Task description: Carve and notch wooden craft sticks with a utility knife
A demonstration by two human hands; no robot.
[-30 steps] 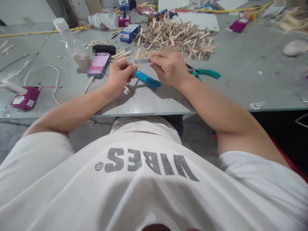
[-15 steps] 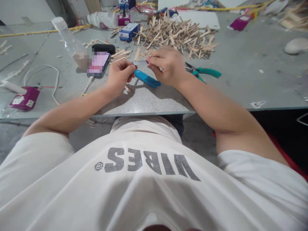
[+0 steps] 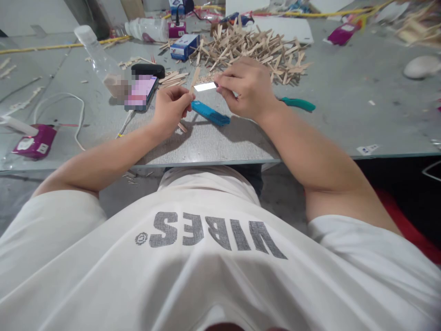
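My left hand [image 3: 172, 106] is closed, with thumb and index finger pinching a flat wooden craft stick [image 3: 195, 79] that points up and away. My right hand [image 3: 245, 87] pinches the dark end of a bare knife blade [image 3: 205, 86]. The blade shines white, and its free end points left, close beside the craft stick; whether they touch I cannot tell. Below both hands, a blue utility knife handle [image 3: 211, 113] lies on the table, one end by my left fingertips. Behind my right wrist a green plier handle [image 3: 299, 104] shows; the rest of the pliers is hidden.
A large heap of craft sticks [image 3: 255, 48] stands beyond my hands, beside a small blue box [image 3: 185, 46]. To the left are a phone [image 3: 141, 91], a tilted clear bottle [image 3: 103, 64] and a purple box [image 3: 35, 140] with a cable. The glass edge [image 3: 206, 163] runs before me.
My right hand has moved slightly right and up, turning the blade so that it now catches the light. The pliers are now more covered. My left hand has hardly moved.
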